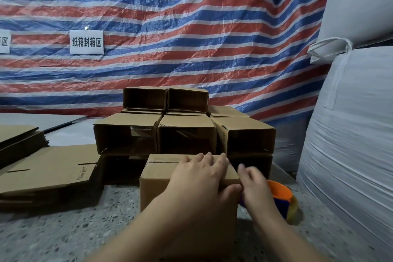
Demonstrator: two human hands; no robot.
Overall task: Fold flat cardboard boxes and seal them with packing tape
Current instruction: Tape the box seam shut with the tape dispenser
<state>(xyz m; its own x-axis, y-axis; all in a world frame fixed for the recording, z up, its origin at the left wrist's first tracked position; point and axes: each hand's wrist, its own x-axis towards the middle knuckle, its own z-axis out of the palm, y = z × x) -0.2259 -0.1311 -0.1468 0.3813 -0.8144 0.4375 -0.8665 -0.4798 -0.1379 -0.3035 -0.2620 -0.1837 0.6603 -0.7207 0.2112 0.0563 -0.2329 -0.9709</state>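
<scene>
A small brown cardboard box point(157, 187) stands on the speckled floor in front of me with its top flaps folded down. My left hand point(200, 176) presses flat on the top, fingers spread and thumb over the right edge. My right hand point(255, 187) is blurred just right of the box, fingers extended, holding nothing that I can see. Behind and below it lies an orange and blue tape dispenser point(280, 195) with a roll of clear tape, partly hidden by that hand.
Several folded boxes point(185, 134), open ends facing me, are stacked right behind the box. Flat cardboard blanks point(49, 172) lie in piles at the left. Big white sacks point(350, 123) wall off the right. A striped tarp point(191, 27) hangs behind.
</scene>
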